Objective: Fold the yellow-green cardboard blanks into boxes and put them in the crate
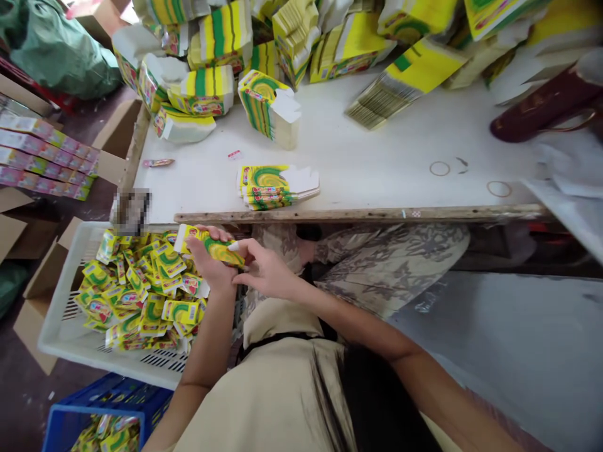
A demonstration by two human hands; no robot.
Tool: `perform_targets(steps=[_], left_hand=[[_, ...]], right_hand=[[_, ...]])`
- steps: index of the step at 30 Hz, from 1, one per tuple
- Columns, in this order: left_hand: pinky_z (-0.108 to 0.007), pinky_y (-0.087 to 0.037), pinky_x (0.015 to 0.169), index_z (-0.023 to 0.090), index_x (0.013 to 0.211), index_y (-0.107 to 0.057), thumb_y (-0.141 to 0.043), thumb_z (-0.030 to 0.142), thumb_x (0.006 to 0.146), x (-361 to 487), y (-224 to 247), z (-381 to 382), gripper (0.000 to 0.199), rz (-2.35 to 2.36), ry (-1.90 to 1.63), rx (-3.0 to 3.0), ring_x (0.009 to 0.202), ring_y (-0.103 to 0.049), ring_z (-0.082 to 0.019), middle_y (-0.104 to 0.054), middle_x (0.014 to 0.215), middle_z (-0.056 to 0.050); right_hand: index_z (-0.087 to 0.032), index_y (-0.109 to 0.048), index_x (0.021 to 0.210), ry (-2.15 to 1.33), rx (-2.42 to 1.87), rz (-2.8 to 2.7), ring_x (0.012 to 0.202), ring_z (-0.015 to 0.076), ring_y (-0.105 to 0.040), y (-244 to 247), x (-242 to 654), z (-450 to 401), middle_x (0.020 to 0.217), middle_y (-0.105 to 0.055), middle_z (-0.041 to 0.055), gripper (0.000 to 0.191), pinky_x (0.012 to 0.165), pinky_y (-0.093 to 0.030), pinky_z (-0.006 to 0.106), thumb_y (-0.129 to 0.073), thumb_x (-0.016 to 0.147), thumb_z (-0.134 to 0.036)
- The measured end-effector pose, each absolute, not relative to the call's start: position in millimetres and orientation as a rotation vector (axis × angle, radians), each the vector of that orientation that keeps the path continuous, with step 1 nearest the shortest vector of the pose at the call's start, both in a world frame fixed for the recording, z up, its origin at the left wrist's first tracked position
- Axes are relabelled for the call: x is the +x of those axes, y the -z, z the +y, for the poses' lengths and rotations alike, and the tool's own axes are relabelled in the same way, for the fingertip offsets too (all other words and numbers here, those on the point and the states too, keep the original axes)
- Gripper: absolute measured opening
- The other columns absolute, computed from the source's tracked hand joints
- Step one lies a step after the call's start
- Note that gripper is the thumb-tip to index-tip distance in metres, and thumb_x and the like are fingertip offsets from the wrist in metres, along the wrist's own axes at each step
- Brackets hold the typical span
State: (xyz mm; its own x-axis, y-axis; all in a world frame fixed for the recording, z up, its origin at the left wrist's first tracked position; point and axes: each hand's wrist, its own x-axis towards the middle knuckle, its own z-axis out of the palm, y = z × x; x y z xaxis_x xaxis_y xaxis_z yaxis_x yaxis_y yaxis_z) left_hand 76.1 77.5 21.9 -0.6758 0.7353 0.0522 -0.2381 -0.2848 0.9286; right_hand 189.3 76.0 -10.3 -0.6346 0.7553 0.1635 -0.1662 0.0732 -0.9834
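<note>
A small yellow and green carton [219,249] lies across my left hand [211,263], its fingers curled around the sides. My right hand [266,269] pinches the carton's right end between thumb and fingers. Both hands are just off the table's front edge, over my lap. Just beyond them, a short stack of flat cartons [268,188] rests on the white table [377,169]. Left of my hands, a white plastic basket [61,295] holds many small filled-looking yellow cartons [155,295].
Bundles of flat cartons [221,31] crowd the table's back. One bundle [271,110] stands nearer. A dark red mug [537,110] and rubber bands [440,168] are to the right. A blue crate [98,408] sits below the basket; pink boxes [42,157] are stacked far left.
</note>
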Motion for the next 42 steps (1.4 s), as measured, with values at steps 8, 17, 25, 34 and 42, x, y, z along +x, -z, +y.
perform_targets(steps=[8,17,25,34,42], left_hand=[[-0.035,-0.055,0.086,0.022,0.100,-0.063,-0.068,0.067,0.075,66,10,37,0.051,1.750,-1.663,0.950,0.088,-0.066,-0.019,-0.067,0.094,-0.004],[-0.051,-0.038,0.113,0.020,0.146,-0.040,-0.066,0.075,0.070,21,-41,25,0.098,1.583,-1.131,1.504,0.136,-0.046,-0.035,-0.049,0.146,-0.019],[-0.044,-0.052,0.096,0.020,0.136,-0.039,-0.075,0.029,0.073,60,-19,29,0.073,1.786,-0.768,1.589,0.110,-0.063,-0.027,-0.062,0.123,-0.010],[-0.042,-0.051,0.097,0.024,0.132,-0.037,-0.074,0.028,0.068,81,7,29,0.074,1.737,-0.769,1.805,0.114,-0.061,-0.028,-0.056,0.128,-0.011],[-0.042,-0.055,0.076,0.020,0.134,-0.026,-0.070,0.023,0.065,70,9,36,0.082,1.774,-0.647,1.601,0.086,-0.065,-0.026,-0.059,0.109,-0.010]], right_hand=[[-0.019,-0.068,0.094,-1.524,-0.814,-1.514,0.082,0.0182,-0.065,13,211,99,0.089,-0.072,0.0022,0.016,0.077,-0.052,0.030,-0.064,0.085,-0.032],[-0.028,-0.074,0.098,-0.686,-0.579,-2.147,0.091,0.0215,-0.062,-3,234,110,0.088,-0.074,0.0041,0.025,0.098,-0.045,0.045,-0.053,0.093,-0.017],[-0.024,-0.045,0.143,-1.022,-0.805,-1.680,0.136,0.0303,-0.046,13,223,95,0.144,-0.051,0.0141,0.064,0.116,-0.035,0.054,-0.068,0.084,-0.036],[-0.023,-0.067,0.117,-1.868,-0.885,-1.277,0.117,0.0268,-0.064,44,211,92,0.121,-0.070,0.0084,0.043,0.106,-0.049,0.042,-0.060,0.084,-0.050],[-0.023,-0.058,0.134,-1.404,-0.769,-1.699,0.122,0.0276,-0.061,52,214,83,0.134,-0.062,0.0124,0.050,0.105,-0.049,0.045,-0.060,0.086,-0.038]])
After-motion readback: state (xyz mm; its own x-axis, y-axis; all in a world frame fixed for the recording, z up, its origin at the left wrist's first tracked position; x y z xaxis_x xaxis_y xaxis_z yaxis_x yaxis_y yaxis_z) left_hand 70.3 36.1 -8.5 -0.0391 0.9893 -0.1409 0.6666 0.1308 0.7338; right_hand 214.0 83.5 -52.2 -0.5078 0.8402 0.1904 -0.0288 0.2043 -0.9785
